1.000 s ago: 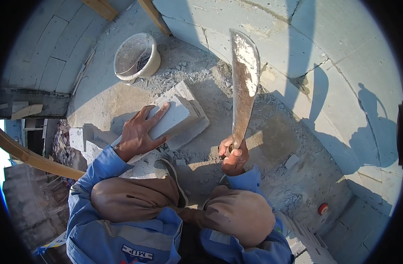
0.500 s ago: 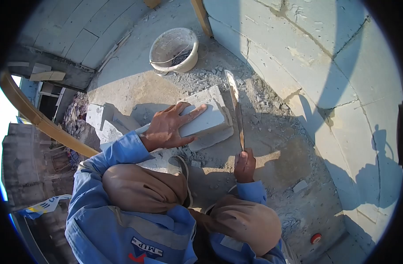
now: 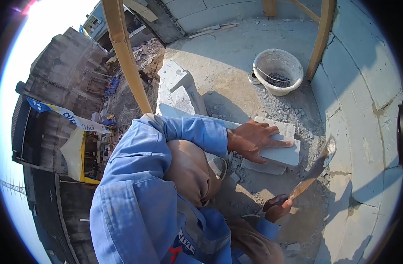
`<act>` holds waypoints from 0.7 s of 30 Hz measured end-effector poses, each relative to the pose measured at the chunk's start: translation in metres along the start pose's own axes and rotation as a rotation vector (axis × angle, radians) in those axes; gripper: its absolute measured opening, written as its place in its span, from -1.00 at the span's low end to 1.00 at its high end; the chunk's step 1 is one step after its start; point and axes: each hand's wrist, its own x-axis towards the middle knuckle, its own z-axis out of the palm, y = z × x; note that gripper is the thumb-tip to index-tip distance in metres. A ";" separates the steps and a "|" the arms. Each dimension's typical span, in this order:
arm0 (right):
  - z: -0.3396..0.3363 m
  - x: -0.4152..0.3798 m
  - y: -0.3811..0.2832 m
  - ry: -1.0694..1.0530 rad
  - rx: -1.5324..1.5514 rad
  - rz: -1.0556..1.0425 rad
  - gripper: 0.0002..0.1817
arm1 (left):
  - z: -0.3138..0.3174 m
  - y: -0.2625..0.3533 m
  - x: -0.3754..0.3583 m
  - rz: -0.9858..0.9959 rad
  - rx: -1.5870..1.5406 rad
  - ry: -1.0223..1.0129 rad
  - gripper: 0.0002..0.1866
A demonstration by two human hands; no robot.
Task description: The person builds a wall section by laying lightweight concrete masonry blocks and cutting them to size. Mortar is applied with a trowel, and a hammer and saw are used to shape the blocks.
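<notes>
My left hand [image 3: 253,141] lies flat on a pale concrete block [image 3: 284,153], its fingers spread across the top face. Under that block sit other pale pieces, including a rough-edged slab [image 3: 265,167] on the near side. Closed around its handle, my right hand [image 3: 278,209] holds a machete [image 3: 312,174] with a long blade. The blade points up and to the right, apart from the block, and its broad tip is smeared white. Part of the handle is hidden inside my fingers.
A dirty white bucket [image 3: 294,61] with dark bits inside stands beyond the block, beside a small round roll [image 3: 253,78]. Broken blocks [image 3: 174,75] lie at the left, near a wooden post [image 3: 127,66]. Rubble [image 3: 294,113] covers ground along the block wall [image 3: 364,136].
The view has swung left, so everything sits farther right. The machete has tilted away to the right from nearly upright, farther from the block. My left hand stays on the block.
</notes>
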 end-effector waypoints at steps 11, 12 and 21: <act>0.003 -0.001 -0.048 0.143 -0.270 -0.070 -0.43 | -0.008 0.016 0.010 -0.047 0.034 0.043 -0.01; 0.002 0.000 -0.054 0.080 -0.167 -0.171 -0.42 | -0.007 0.017 0.012 0.009 0.028 0.023 -0.01; 0.019 0.009 -0.040 -0.090 -0.467 0.005 -0.60 | -0.005 0.021 0.014 0.011 0.073 0.086 -0.02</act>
